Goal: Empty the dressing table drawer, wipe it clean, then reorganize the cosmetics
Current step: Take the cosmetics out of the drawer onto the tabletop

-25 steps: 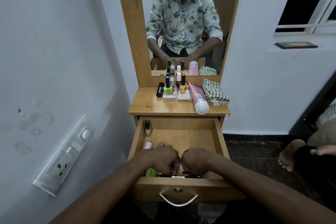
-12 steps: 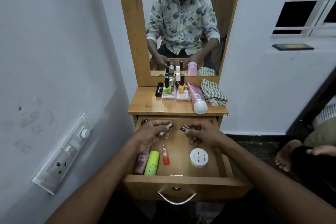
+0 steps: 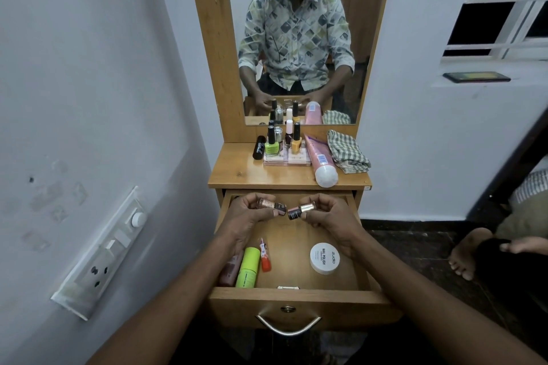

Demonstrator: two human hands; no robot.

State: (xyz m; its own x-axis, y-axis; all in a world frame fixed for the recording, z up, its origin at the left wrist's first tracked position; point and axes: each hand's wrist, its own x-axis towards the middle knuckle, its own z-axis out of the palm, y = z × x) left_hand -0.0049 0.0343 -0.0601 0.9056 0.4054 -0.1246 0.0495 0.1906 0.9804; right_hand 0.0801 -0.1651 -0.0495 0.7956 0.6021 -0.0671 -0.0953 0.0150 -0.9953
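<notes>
since the earlier frame both hands have lifted from the drawer [image 3: 296, 296] front toward its rear. my left hand [image 3: 246, 216] pinches a glittery glass bottle [image 3: 267, 204]; my right hand [image 3: 333, 216] pinches a gold-capped bottle [image 3: 301, 210], likely held clear for removal. the wooden drawer holds a matte green tube [image 3: 247, 268] and round white jar [image 3: 325, 258].
</notes>
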